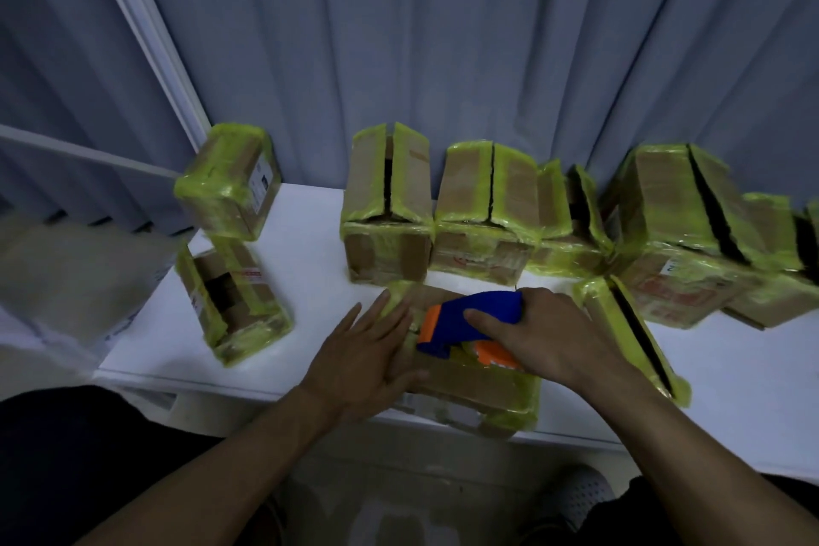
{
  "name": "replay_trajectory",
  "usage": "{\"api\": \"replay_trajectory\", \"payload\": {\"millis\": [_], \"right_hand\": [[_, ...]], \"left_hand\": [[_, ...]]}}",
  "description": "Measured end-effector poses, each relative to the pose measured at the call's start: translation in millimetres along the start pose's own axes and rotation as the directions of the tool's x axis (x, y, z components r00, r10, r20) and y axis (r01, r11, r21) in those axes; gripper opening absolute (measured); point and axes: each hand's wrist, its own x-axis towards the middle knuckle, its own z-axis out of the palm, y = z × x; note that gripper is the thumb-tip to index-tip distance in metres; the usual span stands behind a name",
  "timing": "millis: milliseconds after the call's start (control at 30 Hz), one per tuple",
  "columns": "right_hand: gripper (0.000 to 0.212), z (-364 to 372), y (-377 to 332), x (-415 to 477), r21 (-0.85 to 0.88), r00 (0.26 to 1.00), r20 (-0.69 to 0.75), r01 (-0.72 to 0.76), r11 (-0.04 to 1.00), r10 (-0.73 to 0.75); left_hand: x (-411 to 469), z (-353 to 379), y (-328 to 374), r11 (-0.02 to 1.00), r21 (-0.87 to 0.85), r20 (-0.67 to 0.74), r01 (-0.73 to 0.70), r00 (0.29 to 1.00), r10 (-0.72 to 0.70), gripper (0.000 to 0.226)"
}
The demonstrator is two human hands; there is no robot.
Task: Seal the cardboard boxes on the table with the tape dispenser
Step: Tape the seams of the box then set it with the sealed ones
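Tape dispenser (465,321), blue w/ orange parts, sits on the front box (478,390) at the table's (301,253) near edge. Right hand (549,341) is wrapped round its handle, left hand (368,350) lies flat, fingers straight, pressing the box top beside it. Looks like this box is mid-seal w/ most left: back-row boxes (388,199) & the right box (629,337) show dark gaps btw flaps despite yellow-green tape on their edges. White label (262,184) on the upper left box (226,177) is too blurred to read.
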Motion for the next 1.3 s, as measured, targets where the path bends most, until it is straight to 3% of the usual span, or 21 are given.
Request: {"api": "replay_trajectory", "payload": {"millis": [133, 300, 467, 633, 833, 1067, 1300], "right_hand": [[0.058, 3, 8, -5, 0.085, 1.0, 0.011, 0.008, 0.996, -0.009], [0.051, 2, 14, -9, 0.33, 0.999, 0.046, 0.01, 0.944, -0.026], [0.044, 2, 19, -13, 0.42, 1.0, 0.001, 0.018, 0.907, -0.02], [0.042, -3, 24, -15, 0.38, 1.0, -0.003, 0.015, 0.925, -0.015], [0.052, -19, 45, -19, 0.325, 1.0, 0.003, -0.015, 0.946, 0.015], [0.054, -7, 20, -7, 0.176, 0.999, 0.053, -0.005, 0.984, -0.005], [0.061, 17, 0, 9, 0.199, 0.998, 0.009, 0.052, 0.979, -0.055]], "left_hand": [[1, 3, 4, 0.999, 0.039, 0.016, 0.0, 1.0, 0.0, 0.108], [1, 7, 5, 1.0, -0.013, -0.077, -0.018, 0.997, 0.017, 0.104], [1, 4, 5, 0.999, 0.049, -0.05, -0.002, 0.999, 0.004, 0.103], [-1, 3, 5, 0.997, 0.074, -0.057, 0.0, 0.998, 0.004, 0.099], [-1, 4, 2, 0.998, 0.07, -0.047, 0.0, 0.999, 0.004, 0.101], [-6, -6, -21, 0.974, 0.227, -0.046, -0.008, 0.999, 0.019, 0.093], [-8, -16, -48, 0.964, 0.267, 0.014, -0.005, 1.0, 0.001, 0.1]]}}
